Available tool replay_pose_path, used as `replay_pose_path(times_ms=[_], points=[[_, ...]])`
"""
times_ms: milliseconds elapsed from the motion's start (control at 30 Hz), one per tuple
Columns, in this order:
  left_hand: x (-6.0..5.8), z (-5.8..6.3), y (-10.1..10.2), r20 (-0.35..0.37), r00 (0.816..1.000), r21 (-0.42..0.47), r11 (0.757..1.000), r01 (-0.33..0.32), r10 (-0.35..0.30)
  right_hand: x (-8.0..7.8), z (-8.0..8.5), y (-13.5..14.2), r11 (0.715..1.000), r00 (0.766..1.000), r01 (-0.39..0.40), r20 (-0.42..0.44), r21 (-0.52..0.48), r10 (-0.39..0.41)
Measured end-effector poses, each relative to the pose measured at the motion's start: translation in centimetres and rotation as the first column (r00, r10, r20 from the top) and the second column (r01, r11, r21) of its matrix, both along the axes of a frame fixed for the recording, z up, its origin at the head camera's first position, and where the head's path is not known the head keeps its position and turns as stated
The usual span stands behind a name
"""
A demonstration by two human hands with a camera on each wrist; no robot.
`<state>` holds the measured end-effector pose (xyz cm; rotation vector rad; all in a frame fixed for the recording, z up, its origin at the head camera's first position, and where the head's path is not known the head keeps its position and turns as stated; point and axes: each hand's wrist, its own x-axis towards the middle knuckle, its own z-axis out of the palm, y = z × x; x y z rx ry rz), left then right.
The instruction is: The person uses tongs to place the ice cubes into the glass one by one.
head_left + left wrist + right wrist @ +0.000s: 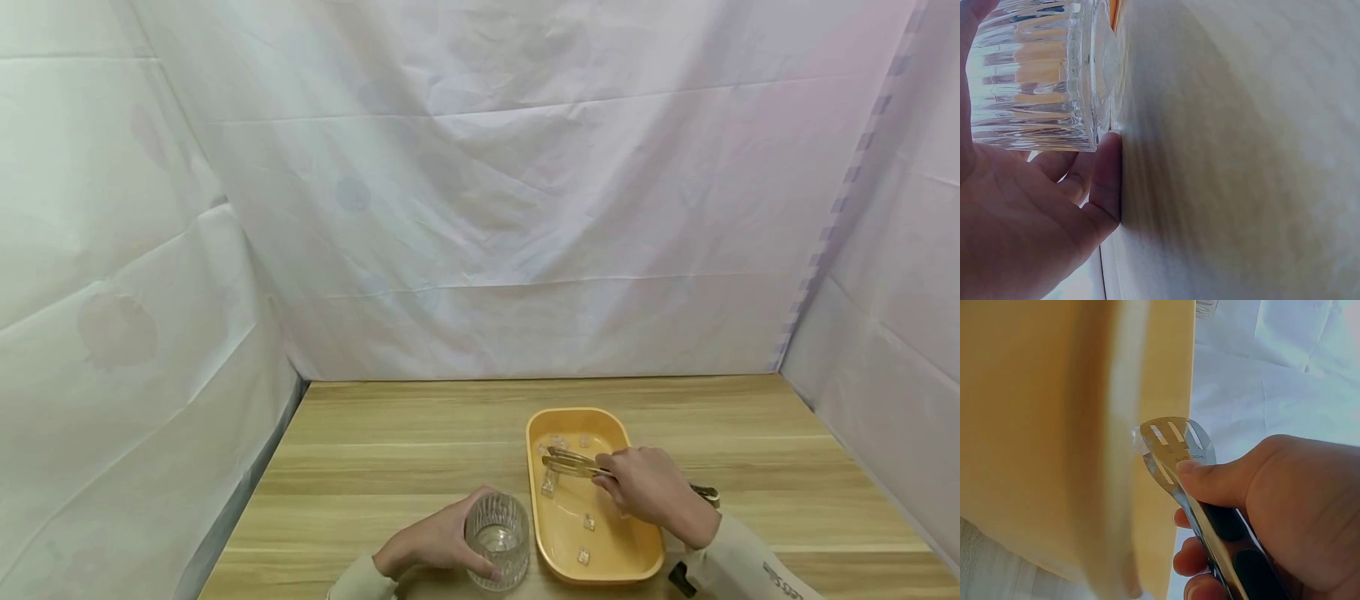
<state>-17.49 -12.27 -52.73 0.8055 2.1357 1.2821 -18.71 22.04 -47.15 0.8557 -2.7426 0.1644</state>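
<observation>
My left hand (442, 533) grips a clear ribbed drinking glass (498, 542), thumb on its near side and fingers behind it. In the left wrist view the glass (1029, 81) has its base close to the wooden tabletop, with a fingertip beside that base. My right hand (648, 487) holds metal serving tongs (570, 463) with slotted heads, reaching over the yellow tray (536, 508). Small clear cubes lie in the tray, one cube (584, 556) near its front end. Seen from the right wrist, a clear piece (1139, 441) shows right at the tips of the tongs (1175, 447).
The tray stands just right of the glass on the wood-grain table (390, 433). White sheeting (480, 208) hangs behind the table and along both sides. More clear cubes (549, 483) lie toward the tray's left wall.
</observation>
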Motion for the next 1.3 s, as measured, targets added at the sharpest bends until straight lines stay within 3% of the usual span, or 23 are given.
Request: replay_pose_path(times_ms=[600, 1300], points=[[-0.1, -0.2, -0.1, 0.030, 0.999, 0.038, 0.999, 0.019, -0.020, 0.6, 1.5, -0.1, 0.997, 1.000, 0.000, -0.026, -0.083, -0.002], [0.2, -0.1, 0.2, -0.026, 0.996, 0.062, 0.995, 0.082, -0.080, 0.8, 2.9, -0.1, 0.994, 0.999, 0.021, -0.034, -0.107, -0.025]])
